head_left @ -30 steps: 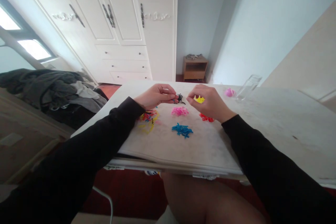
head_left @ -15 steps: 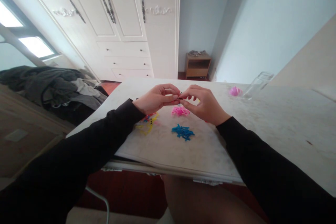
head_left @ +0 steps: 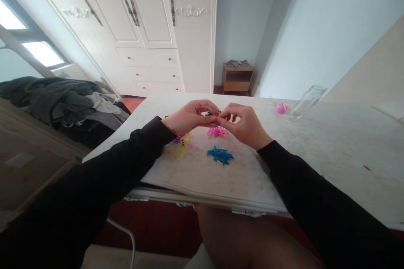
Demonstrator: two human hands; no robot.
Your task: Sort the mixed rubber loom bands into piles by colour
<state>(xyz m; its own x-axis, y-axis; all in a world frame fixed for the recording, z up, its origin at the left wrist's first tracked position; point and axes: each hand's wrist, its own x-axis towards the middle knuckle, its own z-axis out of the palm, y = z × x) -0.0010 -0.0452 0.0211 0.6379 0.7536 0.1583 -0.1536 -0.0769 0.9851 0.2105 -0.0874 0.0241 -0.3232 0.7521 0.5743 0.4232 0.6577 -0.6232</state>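
My left hand [head_left: 195, 115] and my right hand [head_left: 240, 122] meet fingertip to fingertip over the middle of the table. Both are closed in a pinch, and what lies between the fingertips is too small to name; a bit of red shows under the left fingers. Just below them is a heap of small pink plastic pieces [head_left: 217, 131]. Nearer to me lies a pile of blue plastic pieces [head_left: 220, 155]. Beside my left wrist are mixed pieces in yellow, red and blue [head_left: 181, 145]. My hands mostly cover the black pile behind them, and the right one hides the yellow and red piles.
The white table [head_left: 328, 159] spans the view. At its back right, a clear glass bottle [head_left: 307, 101] leans at a slant beside a pink round object [head_left: 282, 108]. Dark clothes [head_left: 63, 101] are heaped at the left. A white wardrobe [head_left: 148, 21] and a small wooden cabinet [head_left: 238, 79] stand behind.
My right hand has moved left from near the yellow pile until its fingertips met those of my left hand. The left hand has stayed nearly in place. The view has shifted slightly.
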